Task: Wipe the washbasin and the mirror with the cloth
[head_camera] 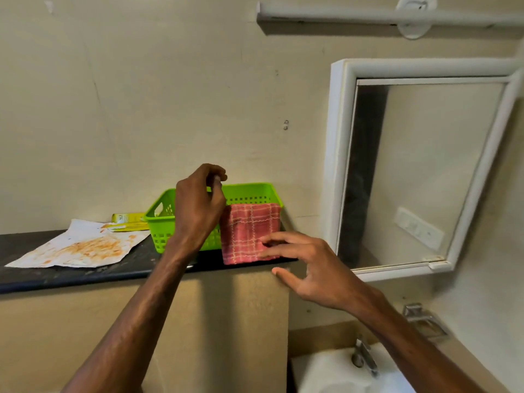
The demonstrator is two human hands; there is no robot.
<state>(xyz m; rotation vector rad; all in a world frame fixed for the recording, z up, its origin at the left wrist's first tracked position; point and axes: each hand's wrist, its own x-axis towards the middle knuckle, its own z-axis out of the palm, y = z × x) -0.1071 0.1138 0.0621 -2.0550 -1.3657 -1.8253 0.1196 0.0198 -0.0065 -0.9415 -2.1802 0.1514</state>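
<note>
Two forearms were raised. The right hand (pixel 309 268), fingers spread, was nearer the cloth (pixel 249 231), fingertips at its lower right. The cloth hung over the basket's (pixel 249 191) right end on the surface (pixel 85 273). The left hand (pixel 198 205) hovered curled, empty, beside it.

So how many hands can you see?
2. The left hand is raised in front of the basket, fingers curled. The right hand is lower, fingers spread at the cloth hanging over the basket's side.
</note>
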